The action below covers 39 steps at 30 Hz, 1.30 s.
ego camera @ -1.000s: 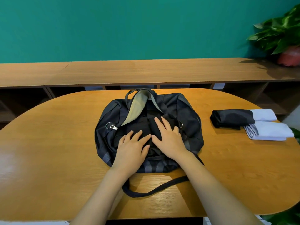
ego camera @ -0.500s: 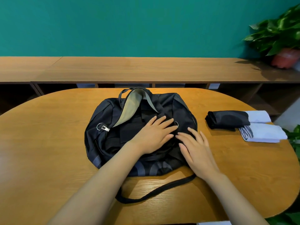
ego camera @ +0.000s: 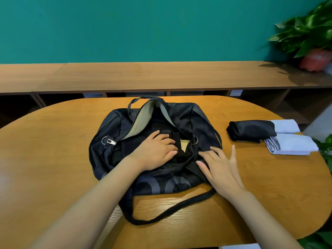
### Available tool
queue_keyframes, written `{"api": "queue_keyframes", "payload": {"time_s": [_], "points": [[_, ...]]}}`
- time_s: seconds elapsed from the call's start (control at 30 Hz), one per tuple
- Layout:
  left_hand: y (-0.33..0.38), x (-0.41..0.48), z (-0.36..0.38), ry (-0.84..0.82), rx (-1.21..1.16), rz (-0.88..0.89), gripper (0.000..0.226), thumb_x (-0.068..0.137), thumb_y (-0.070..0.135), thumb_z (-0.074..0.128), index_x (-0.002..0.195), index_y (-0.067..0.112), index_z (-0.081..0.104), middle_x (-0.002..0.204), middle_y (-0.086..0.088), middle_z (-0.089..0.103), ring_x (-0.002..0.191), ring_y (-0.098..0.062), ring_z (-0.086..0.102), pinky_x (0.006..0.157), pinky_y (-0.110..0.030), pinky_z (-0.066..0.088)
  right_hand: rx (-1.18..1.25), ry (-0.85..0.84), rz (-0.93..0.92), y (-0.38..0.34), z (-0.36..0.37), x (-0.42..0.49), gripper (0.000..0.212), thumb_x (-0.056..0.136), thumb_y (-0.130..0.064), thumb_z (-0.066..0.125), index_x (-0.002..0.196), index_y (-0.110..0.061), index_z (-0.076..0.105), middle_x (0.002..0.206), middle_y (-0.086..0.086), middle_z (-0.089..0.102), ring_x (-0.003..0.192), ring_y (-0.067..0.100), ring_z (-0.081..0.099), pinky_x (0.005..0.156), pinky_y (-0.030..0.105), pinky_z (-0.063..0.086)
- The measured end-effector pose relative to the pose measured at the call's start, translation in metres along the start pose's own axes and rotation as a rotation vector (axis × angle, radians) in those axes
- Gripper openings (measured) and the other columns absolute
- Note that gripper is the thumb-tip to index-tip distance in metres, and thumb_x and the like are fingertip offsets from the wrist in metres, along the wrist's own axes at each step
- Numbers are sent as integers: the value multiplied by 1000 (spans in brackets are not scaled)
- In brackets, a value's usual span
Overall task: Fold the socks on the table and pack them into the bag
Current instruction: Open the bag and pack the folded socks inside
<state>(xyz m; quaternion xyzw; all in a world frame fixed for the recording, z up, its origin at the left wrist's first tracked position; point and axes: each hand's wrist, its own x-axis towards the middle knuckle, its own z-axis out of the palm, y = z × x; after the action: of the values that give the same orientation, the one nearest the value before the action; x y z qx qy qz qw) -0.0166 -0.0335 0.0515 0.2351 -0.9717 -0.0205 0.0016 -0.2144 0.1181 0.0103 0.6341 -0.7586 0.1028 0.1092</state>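
Bag (ego camera: 115, 126), dark and slumped open, fills the middle of my oval wooden desk (ego camera: 53, 159), and both sets of my fingers are on it. Off to the right of my right fingers, well apart from them, the folded socks lie on the desk outside the bag: a dark bundle (ego camera: 251, 131) touching the pale socks (ego camera: 291, 144) beside it. A black strap (ego camera: 170, 211) loops over the wood on the near side of my wrists. My left fingers (ego camera: 170, 141) lie straight and flat, pressing on black fabric inside the opening and gripping nothing. My right fingers (ego camera: 218, 155) are spread wide and relaxed on the bag's right edge, one reaching out over the wood, holding nothing. A metal ring (ego camera: 195, 140) sits just past my left fingertips, between the two sets of fingers. A small silver clip (ego camera: 109, 141) hangs to the left of my left fingers.
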Motion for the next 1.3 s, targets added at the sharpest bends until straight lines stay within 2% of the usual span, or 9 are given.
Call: {"api": "queue_keyframes", "payload": {"time_s": [0.17, 0.33, 0.57, 0.77, 0.87, 0.93, 1.0, 1.13, 1.3], "points": [[8, 21, 0, -68, -3, 98, 45, 105, 41, 20, 143, 35, 44, 156, 15, 29, 148, -16, 9, 118, -46, -12, 12, -94, -266, 2, -4, 26, 54, 102, -51, 18, 144, -29, 45, 148, -13, 44, 147, 18, 23, 117, 59, 7], [6, 26, 8, -33, -44, 46, 47, 105, 39, 21, 125, 27, 62, 134, 13, 54, 143, -15, 24, 119, -47, -7, -21, -132, -236, 8, 9, 31, 64, 101, -57, 7, 129, -32, 59, 128, -15, 60, 131, 25, 45, 118, 58, 7], [-20, -1, 7, 5, -14, 33, 79, 88, 52, -4, 120, 28, 64, 128, 15, 57, 139, -11, 29, 120, -42, -5, -64, -81, -157, 16, 9, 20, 62, 101, -56, 11, 112, -27, 65, 107, -13, 63, 118, 21, 54, 117, 56, 13], [-16, 0, 10, 17, -44, 31, 73, 92, 53, 0, 123, 32, 62, 137, 17, 52, 145, -12, 21, 120, -44, -7, 81, -126, -320, -9, -10, 19, 59, 101, -60, 18, 134, -26, 52, 144, -11, 47, 147, 18, 18, 120, 52, 3], [-15, 0, 10, 41, -60, 12, 76, 91, 54, -1, 124, 32, 63, 140, 18, 50, 144, -10, 21, 120, -41, -8, 173, -114, -360, -16, -6, 14, 58, 101, -60, 20, 128, -23, 56, 119, -11, 61, 128, 9, 45, 122, 43, 7], [-15, -1, 10, 60, -94, -15, 78, 90, 56, -2, 125, 32, 63, 141, 18, 49, 144, -7, 20, 120, -39, -7, 176, -11, -310, -8, -4, 11, 50, 102, -54, 24, 105, -23, 63, 97, -13, 61, 102, 8, 55, 121, 33, 12], [-16, 0, 12, 81, -159, -47, 75, 91, 58, 1, 125, 33, 64, 141, 19, 50, 143, -3, 21, 120, -36, -7, 190, 28, -285, 1, -4, 10, 43, 104, -46, 26, 98, -24, 62, 94, -14, 60, 97, 9, 57, 119, 28, 14], [-19, 7, 10, 116, -540, -147, 58, 98, 59, 17, 119, 36, 66, 138, 20, 52, 138, 6, 27, 120, -31, -7, 224, 167, -249, 28, -6, 13, 30, 101, -29, 41, 121, -21, 61, 126, -6, 59, 123, 10, 50, 120, 40, 20], [-18, -2, 12, 225, -532, -195, 34, 104, 36, 37, 124, 32, 63, 142, 16, 49, 140, 3, 27, 117, -25, -8, 59, 214, 260, 98, -23, 38, 39, 87, 0, 57, 124, -12, 55, 152, 9, 38, 146, 24, 24, 121, 46, 5]]}}
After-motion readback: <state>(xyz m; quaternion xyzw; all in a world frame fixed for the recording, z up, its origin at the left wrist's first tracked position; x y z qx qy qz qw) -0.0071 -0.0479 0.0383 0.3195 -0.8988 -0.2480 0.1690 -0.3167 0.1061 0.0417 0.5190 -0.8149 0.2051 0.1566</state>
